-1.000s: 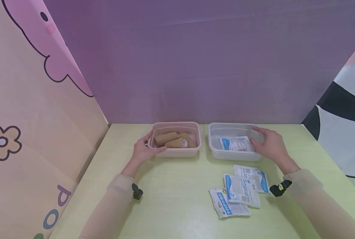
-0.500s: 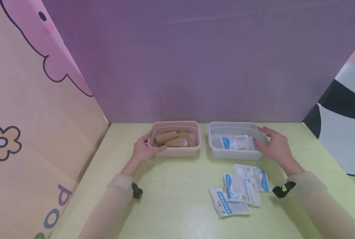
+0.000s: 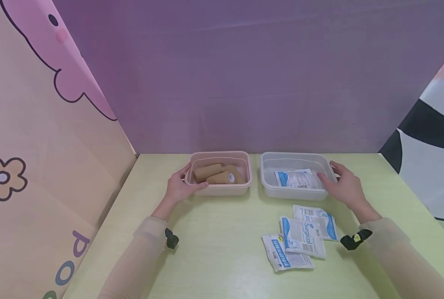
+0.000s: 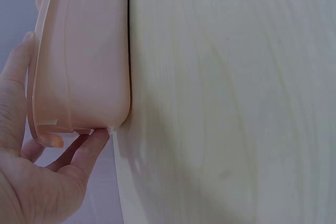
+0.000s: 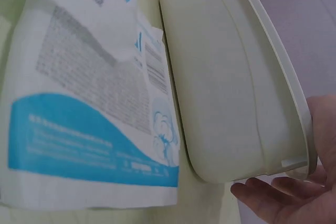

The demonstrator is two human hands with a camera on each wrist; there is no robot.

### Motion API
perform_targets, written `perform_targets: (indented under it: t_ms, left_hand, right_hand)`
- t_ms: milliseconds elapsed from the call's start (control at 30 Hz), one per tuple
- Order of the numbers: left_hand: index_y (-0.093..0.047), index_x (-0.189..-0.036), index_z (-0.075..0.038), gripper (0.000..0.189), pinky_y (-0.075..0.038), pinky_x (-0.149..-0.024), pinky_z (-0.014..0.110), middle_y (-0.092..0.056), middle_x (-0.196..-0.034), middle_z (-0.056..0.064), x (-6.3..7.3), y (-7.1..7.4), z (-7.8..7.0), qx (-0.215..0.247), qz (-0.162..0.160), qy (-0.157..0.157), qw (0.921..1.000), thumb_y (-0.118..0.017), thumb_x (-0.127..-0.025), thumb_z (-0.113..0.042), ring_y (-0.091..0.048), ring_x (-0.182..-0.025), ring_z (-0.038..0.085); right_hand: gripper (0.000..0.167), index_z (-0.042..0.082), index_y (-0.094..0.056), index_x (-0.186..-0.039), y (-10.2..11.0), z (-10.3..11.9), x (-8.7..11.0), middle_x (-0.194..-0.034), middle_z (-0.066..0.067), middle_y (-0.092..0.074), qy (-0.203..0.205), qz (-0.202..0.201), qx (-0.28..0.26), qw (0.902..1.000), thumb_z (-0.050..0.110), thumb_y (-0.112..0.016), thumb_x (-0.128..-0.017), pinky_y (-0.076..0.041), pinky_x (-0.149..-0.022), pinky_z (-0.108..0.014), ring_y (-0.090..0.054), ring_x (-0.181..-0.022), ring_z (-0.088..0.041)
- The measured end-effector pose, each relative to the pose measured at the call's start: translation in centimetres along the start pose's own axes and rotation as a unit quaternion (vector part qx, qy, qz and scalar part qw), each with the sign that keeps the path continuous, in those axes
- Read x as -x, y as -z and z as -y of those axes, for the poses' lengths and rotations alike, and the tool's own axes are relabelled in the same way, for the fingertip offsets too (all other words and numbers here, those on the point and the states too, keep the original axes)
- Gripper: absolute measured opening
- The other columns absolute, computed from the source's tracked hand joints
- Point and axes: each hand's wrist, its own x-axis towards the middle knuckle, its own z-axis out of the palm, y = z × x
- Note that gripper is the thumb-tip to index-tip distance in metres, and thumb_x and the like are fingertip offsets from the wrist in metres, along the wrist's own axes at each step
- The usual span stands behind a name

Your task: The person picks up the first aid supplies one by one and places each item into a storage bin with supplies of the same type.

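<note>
On the left, a pink plastic box (image 3: 227, 190) holds several tan bandage rolls (image 3: 219, 178). My left hand (image 3: 178, 189) grips its left end, thumb over the front rim; in the left wrist view the fingertips reach under the lip of the pink box (image 4: 89, 51). To its right stands a white plastic box (image 3: 294, 193) with white-and-blue packets (image 3: 297, 178) inside; how many is unclear. My right hand (image 3: 344, 187) holds the right end of that box, thumb at the rim. The right wrist view has the fingers (image 5: 262, 200) curled at the end wall.
In front of the white box, 3 white-and-blue surgical packets (image 3: 304, 238) overlap on the pale table (image 3: 207, 249). A purple backdrop (image 3: 244, 83) rises just behind both boxes. A patterned panel (image 3: 57, 166) borders the left side.
My right hand has shifted slightly right, its fingers going from over the white box's rim to its right end. The left hand, both boxes and the packets have stayed put.
</note>
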Motion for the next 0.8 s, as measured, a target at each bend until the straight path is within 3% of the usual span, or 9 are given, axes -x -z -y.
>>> perform_targets:
  t_ms: [100, 267, 467, 700, 800]
  left_hand:
    - [-0.044, -0.163, -0.015, 0.105, -0.056, -0.074, 0.025, -0.064, -0.145, 0.023, 0.1, 0.0, -0.1, 0.001, -0.001, -0.002, 1.0000, -0.096, -0.076, -0.040, -0.070, -0.119, 0.034]
    - [-0.044, -0.163, -0.013, 0.104, -0.056, -0.073, 0.024, -0.064, -0.146, 0.024, 0.1, -0.1, -0.1, 0.008, -0.002, -0.006, 0.9999, -0.096, -0.076, -0.038, -0.070, -0.119, 0.036]
    - [-0.044, -0.163, -0.015, 0.106, -0.057, -0.074, 0.025, -0.065, -0.144, 0.023, 0.1, -0.3, -0.4, -0.005, -0.002, 0.000, 1.0000, -0.097, -0.075, -0.041, -0.069, -0.119, 0.034]
    - [-0.042, -0.164, -0.018, 0.109, -0.054, -0.069, 0.024, -0.065, -0.143, 0.023, 0.3, -0.5, -0.8, -0.021, -0.002, 0.005, 0.9998, -0.097, -0.074, -0.046, -0.072, -0.102, 0.029]
    - [-0.043, -0.164, -0.019, 0.109, -0.054, -0.069, 0.024, -0.065, -0.142, 0.023, 0.2, -0.5, -0.8, -0.022, -0.003, 0.003, 0.9998, -0.097, -0.074, -0.046, -0.071, -0.104, 0.029]
  right_hand:
    - [0.090, -0.006, -0.023, -0.166, -0.2, -0.3, 0.1, -0.156, -0.042, -0.042, -0.006, 0.007, -0.018, 0.9998, 0.056, -0.053, -0.107, -0.046, -0.106, -0.072, -0.046, -0.138, -0.065]
    - [0.104, 0.002, -0.008, -0.170, -0.5, -0.7, 0.4, -0.162, -0.042, -0.034, -0.026, 0.041, -0.042, 0.9979, 0.062, -0.058, -0.103, -0.042, -0.107, -0.077, -0.040, -0.143, -0.064]
    - [0.115, 0.009, 0.006, -0.171, -0.7, -1.5, 0.6, -0.169, -0.039, -0.023, -0.024, 0.073, -0.058, 0.9953, 0.058, -0.068, -0.099, -0.037, -0.109, -0.081, -0.032, -0.148, -0.064]
    - [0.121, 0.011, 0.007, -0.171, -0.8, -1.9, 0.5, -0.171, -0.036, -0.021, 0.001, 0.080, -0.061, 0.9949, 0.051, -0.077, -0.095, -0.035, -0.109, -0.081, -0.033, -0.148, -0.063]
    - [0.120, 0.011, 0.005, -0.172, -0.8, -1.9, 0.4, -0.170, -0.036, -0.022, 0.008, 0.078, -0.061, 0.9950, 0.050, -0.078, -0.095, -0.036, -0.109, -0.081, -0.033, -0.147, -0.063]
